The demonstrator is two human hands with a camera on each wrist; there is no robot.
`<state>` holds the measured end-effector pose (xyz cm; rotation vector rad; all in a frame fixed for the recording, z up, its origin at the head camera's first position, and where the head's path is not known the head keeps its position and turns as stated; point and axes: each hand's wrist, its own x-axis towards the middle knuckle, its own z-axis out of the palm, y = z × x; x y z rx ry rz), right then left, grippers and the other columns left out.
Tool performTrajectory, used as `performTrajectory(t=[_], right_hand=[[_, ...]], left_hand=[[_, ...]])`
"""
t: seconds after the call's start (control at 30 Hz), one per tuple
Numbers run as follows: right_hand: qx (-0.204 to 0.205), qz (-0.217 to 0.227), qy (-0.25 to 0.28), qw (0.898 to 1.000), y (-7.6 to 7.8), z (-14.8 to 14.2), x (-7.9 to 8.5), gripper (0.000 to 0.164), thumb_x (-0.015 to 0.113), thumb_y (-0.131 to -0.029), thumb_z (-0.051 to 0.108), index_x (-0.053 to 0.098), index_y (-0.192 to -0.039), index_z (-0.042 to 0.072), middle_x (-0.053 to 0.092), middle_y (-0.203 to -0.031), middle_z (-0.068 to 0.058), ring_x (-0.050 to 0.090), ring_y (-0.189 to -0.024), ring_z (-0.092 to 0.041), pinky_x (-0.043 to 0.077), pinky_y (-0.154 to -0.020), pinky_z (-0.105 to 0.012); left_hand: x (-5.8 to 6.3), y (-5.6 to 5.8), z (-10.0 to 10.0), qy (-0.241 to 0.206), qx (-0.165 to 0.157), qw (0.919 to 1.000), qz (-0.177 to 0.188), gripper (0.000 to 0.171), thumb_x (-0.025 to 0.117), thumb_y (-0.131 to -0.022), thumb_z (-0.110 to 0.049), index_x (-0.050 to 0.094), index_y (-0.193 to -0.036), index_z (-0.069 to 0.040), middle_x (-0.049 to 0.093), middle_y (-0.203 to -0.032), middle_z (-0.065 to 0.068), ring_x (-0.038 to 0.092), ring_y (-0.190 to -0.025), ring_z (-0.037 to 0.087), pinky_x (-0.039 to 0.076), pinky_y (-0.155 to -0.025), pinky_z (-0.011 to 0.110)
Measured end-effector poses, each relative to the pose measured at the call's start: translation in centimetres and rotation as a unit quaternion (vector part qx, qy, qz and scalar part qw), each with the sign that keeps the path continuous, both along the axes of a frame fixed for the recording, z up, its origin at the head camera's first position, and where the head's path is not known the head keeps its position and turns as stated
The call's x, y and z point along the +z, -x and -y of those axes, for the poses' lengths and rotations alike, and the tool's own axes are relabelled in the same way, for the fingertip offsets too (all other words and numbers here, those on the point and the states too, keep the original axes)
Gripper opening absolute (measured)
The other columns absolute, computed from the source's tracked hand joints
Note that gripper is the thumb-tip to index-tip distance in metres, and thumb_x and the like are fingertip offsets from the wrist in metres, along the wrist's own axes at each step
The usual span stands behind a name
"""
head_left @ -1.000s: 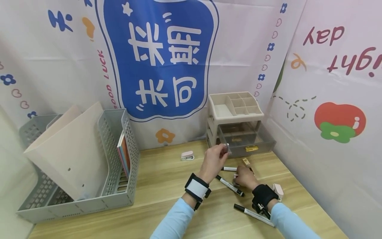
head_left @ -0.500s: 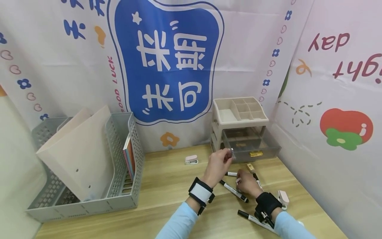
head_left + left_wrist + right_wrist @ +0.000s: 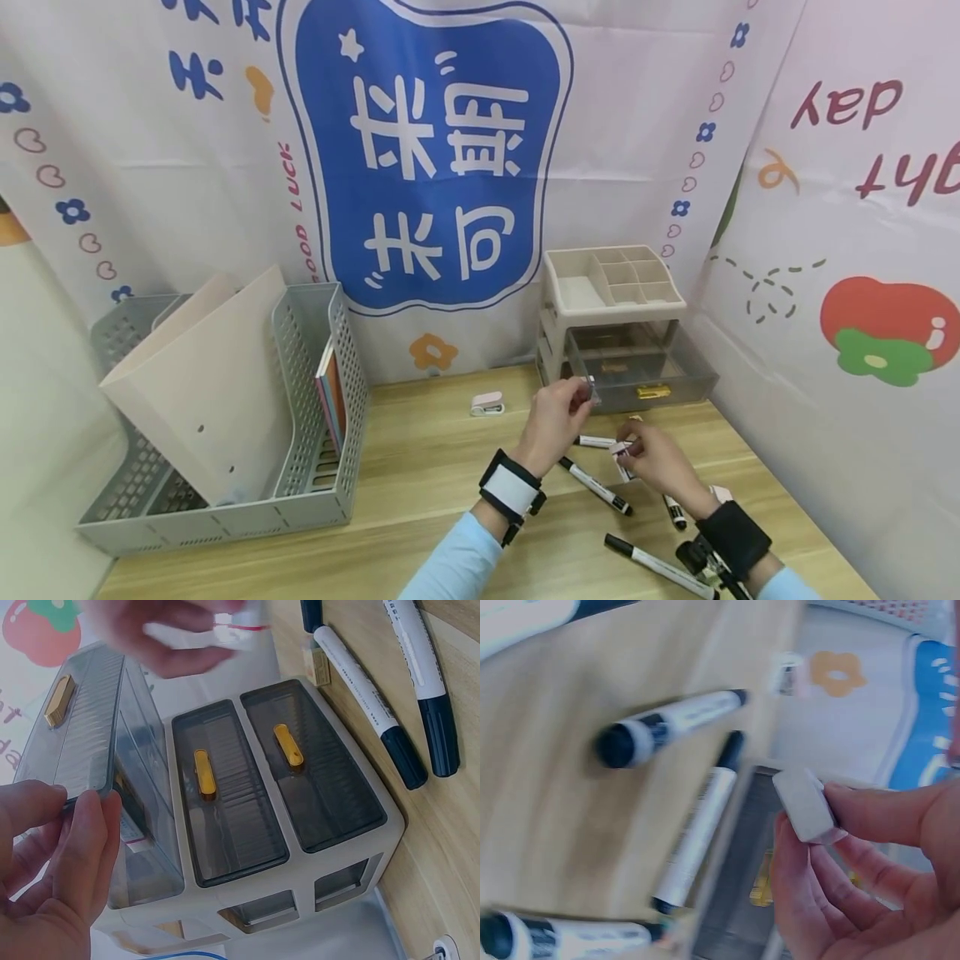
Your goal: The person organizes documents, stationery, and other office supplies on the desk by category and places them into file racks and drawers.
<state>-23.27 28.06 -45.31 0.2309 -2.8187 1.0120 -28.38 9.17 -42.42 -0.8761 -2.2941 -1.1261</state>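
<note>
My left hand (image 3: pixel 552 421) pinches the front corner of the clear top drawer (image 3: pixel 690 387), which is pulled out of a beige desktop drawer unit (image 3: pixel 611 315). In the left wrist view, thumb and fingers meet on the rim of the drawer (image 3: pixel 82 727), and a small dark item lies inside. My right hand (image 3: pixel 663 468) holds a small white block that looks like an eraser (image 3: pixel 804 806) between thumb and fingers, above the table in front of the drawer. Several black-capped white markers (image 3: pixel 596 486) lie under and around that hand.
A pink-and-white stapler (image 3: pixel 487 404) lies left of the drawer unit. A grey file holder (image 3: pixel 217 530) with a cream folder (image 3: pixel 202 400) and thin books (image 3: pixel 332 404) stands at the left. Behind the unit hangs a printed cloth (image 3: pixel 615 125); another printed wall borders the right.
My right hand has lifted the eraser off the table, turning so that the block shows below its fingers. My left hand keeps its pinch on the drawer. The head view has shifted slightly.
</note>
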Motion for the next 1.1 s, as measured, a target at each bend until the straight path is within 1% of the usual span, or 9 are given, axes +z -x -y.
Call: performTrajectory(t=[0.13,0.37,0.53,0.6,0.67,0.73,0.83,0.97,1.1], right_hand=[[0.012,0.019,0.013,1.000,-0.9,-0.1,2.3,0.022,0.072,-0.084,0.000,0.062,-0.104,0.000,0.072,-0.088,-0.011,0.069,-0.076,-0.019,0.055,-0.060,-0.029],[0.043,0.014,0.006,0.999,-2.1,0.1,5.6,0.023,0.073,-0.085,0.002,0.061,-0.104,0.004,0.071,-0.089,-0.009,0.068,-0.076,-0.016,0.054,-0.061,-0.027],[0.077,0.020,0.062,0.995,-2.3,0.1,8.4,0.027,0.072,-0.087,0.003,0.060,-0.110,0.000,0.069,-0.093,-0.010,0.067,-0.079,-0.013,0.056,-0.065,-0.025],[0.091,0.021,0.092,0.991,-1.9,0.1,9.8,0.029,0.071,-0.087,0.002,0.058,-0.113,-0.002,0.069,-0.095,-0.013,0.067,-0.079,-0.012,0.057,-0.067,-0.025],[0.095,0.011,0.107,0.990,-1.4,0.1,11.3,0.031,0.070,-0.086,0.000,0.057,-0.114,-0.004,0.069,-0.096,-0.016,0.067,-0.079,-0.010,0.059,-0.069,-0.025],[0.098,0.001,0.113,0.989,-0.6,0.1,12.6,0.031,0.069,-0.086,-0.002,0.056,-0.114,-0.006,0.068,-0.097,-0.018,0.067,-0.079,-0.007,0.059,-0.070,-0.025],[0.090,-0.008,0.111,0.990,0.7,0.1,13.9,0.029,0.067,-0.088,-0.004,0.054,-0.113,-0.007,0.068,-0.097,-0.020,0.066,-0.079,-0.005,0.058,-0.069,-0.025],[0.069,-0.001,0.090,0.994,2.4,0.4,14.5,0.027,0.066,-0.091,0.000,0.053,-0.114,-0.005,0.067,-0.100,-0.020,0.066,-0.083,-0.010,0.057,-0.069,-0.026],[0.055,0.007,0.062,0.997,4.1,0.7,14.2,0.028,0.065,-0.093,0.003,0.053,-0.117,-0.003,0.065,-0.107,-0.021,0.066,-0.092,-0.022,0.055,-0.074,-0.029]], left_hand=[[0.0,0.1,-0.1,-0.001,0.001,1.0000,-0.001,0.008,0.072,-0.091,-0.008,0.067,-0.097,-0.009,0.071,-0.088,0.003,0.064,-0.075,0.006,0.047,-0.062,0.006],[0.1,-0.1,0.0,0.003,0.007,1.0000,0.007,0.008,0.071,-0.091,-0.009,0.068,-0.099,-0.009,0.071,-0.089,0.002,0.063,-0.075,0.004,0.047,-0.063,0.005],[0.1,-0.2,-0.1,0.002,0.003,0.9999,0.014,0.010,0.071,-0.092,-0.010,0.069,-0.101,-0.010,0.071,-0.090,0.001,0.063,-0.076,0.002,0.047,-0.063,0.004],[0.0,-0.1,0.0,0.000,0.005,0.9998,0.018,0.010,0.071,-0.092,-0.010,0.069,-0.102,-0.010,0.071,-0.090,0.001,0.063,-0.076,0.002,0.047,-0.064,0.004],[0.0,-0.1,0.0,-0.004,0.007,0.9998,0.021,0.011,0.071,-0.092,-0.010,0.069,-0.103,-0.010,0.071,-0.090,0.001,0.062,-0.076,0.001,0.047,-0.064,0.004],[0.0,0.0,0.1,-0.007,0.007,0.9997,0.023,0.012,0.071,-0.092,-0.010,0.069,-0.103,-0.010,0.071,-0.090,0.001,0.062,-0.076,0.002,0.047,-0.064,0.004],[0.0,0.0,0.2,-0.009,0.004,0.9997,0.025,0.011,0.071,-0.092,-0.010,0.069,-0.103,-0.010,0.071,-0.090,0.001,0.062,-0.076,0.001,0.047,-0.064,0.005],[0.0,0.0,0.2,-0.006,0.001,0.9997,0.025,0.010,0.070,-0.092,-0.010,0.068,-0.102,-0.010,0.071,-0.089,0.000,0.061,-0.076,0.001,0.047,-0.064,0.005],[0.0,-0.1,0.1,-0.001,0.003,0.9997,0.023,0.009,0.071,-0.092,-0.011,0.068,-0.100,-0.011,0.070,-0.088,-0.001,0.061,-0.075,0.000,0.047,-0.063,0.005]])
